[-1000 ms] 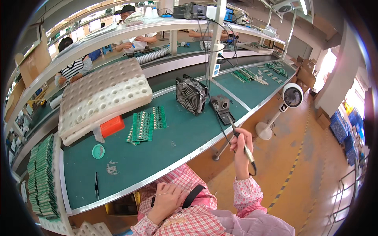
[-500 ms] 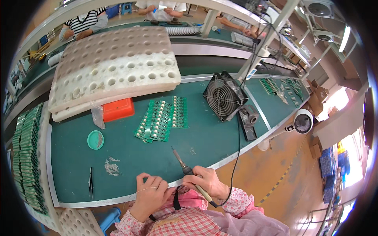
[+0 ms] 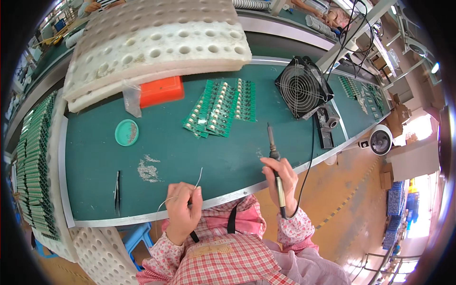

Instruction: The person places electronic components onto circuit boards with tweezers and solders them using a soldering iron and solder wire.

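My right hand (image 3: 281,178) grips a soldering iron (image 3: 279,190) by its handle, the metal tip pointing up and away from me over the bench. Between the fingers of my left hand (image 3: 184,209) is a thin solder wire (image 3: 199,178); its end sticks up past my fingertips and the rest trails down behind the hand. Several green circuit board strips (image 3: 221,108) with white parts lie overlapping at the middle of the bench. A small round green dish (image 3: 127,132) holds tiny pieces. Black tweezers (image 3: 117,192) lie near the left front edge, with small loose bits (image 3: 148,170) beside them.
A black fan (image 3: 304,88) and a soldering iron stand (image 3: 327,126) are at the right. White foam blocks (image 3: 156,52) and a red box (image 3: 162,91) sit at the back left. Stacked boards (image 3: 35,166) line the left side. The iron's cord (image 3: 311,156) hangs near my right hand.
My right hand has turned the iron more upright and moved right, away from my left hand. The solder end now stands up from my left fingers. The whole view has shifted.
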A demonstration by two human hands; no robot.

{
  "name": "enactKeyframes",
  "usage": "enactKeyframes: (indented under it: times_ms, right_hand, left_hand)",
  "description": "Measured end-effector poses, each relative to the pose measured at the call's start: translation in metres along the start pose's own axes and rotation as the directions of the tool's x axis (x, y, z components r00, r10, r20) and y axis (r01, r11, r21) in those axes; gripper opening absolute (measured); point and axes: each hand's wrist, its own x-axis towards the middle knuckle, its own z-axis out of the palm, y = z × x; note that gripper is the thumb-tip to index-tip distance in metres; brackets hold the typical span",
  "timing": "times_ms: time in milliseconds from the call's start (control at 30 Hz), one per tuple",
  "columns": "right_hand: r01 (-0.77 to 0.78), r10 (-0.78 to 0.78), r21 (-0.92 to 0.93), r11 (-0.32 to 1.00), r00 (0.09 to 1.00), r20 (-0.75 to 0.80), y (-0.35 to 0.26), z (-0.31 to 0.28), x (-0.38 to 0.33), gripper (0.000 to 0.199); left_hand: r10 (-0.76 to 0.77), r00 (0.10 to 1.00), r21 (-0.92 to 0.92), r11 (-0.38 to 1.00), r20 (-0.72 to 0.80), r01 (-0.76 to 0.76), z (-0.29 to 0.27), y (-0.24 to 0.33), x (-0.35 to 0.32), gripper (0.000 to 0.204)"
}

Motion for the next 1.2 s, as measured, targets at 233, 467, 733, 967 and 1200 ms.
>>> enactKeyframes:
  times_ms: [233, 467, 733, 967, 1200]
  right_hand:
    - [-0.041, 0.039, -0.049, 0.998, 0.999, -0.026, 0.005, 0.040, 0.015, 0.029]
    - [-0.013, 0.043, -0.167, 0.986, 0.983, 0.180, 0.037, 0.066, 0.061, 0.050]
    - [0.054, -0.014, -0.141, 0.988, 0.963, 0.270, 0.028, 0.023, 0.027, 0.047]
    - [-0.004, 0.013, -0.076, 0.997, 0.994, 0.113, 0.003, -0.037, -0.009, 0.043]
    - [-0.340, 0.127, -0.403, 0.850, 0.874, -0.469, 0.016, -0.086, -0.033, 0.041]
  left_hand:
    - [0.080, 0.997, 0.125, 0.989, 0.008, -0.080, 0.014, 0.010, 0.042, 0.010]
    - [0.156, 0.946, 0.465, 0.841, 0.284, -0.278, 0.037, -0.012, 0.103, 0.052]
    - [0.082, 0.985, 0.619, 0.770, 0.150, -0.159, 0.057, -0.023, 0.109, 0.049]
    - [0.187, 0.975, 0.561, 0.798, 0.116, -0.220, 0.042, -0.005, 0.097, 0.034]
    - [0.206, 0.975, 0.386, 0.896, 0.078, -0.221, 0.030, 0.006, 0.058, 0.004]
